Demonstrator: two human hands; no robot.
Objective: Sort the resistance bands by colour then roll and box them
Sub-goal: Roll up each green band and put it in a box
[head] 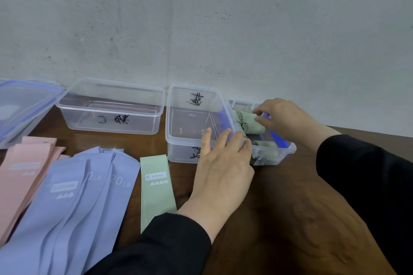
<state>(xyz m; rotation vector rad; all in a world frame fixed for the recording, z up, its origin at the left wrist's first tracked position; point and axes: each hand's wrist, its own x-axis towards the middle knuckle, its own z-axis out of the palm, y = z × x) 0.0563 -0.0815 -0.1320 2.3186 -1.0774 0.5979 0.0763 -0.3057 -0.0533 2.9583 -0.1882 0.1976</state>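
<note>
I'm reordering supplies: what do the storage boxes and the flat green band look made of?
The boxes look like clear rigid plastic, glossy: you see the table through the walls, and the rims catch light. The flat green band looks like matte rubber or latex, smooth and thin with a printed "HEAVY" label; it could also be a fine elastic fabric.

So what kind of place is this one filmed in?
Probably a plain workroom or storage corner: a dark wooden table pushed against a bare, scuffed grey wall, with hand-labelled clear plastic boxes.
</note>
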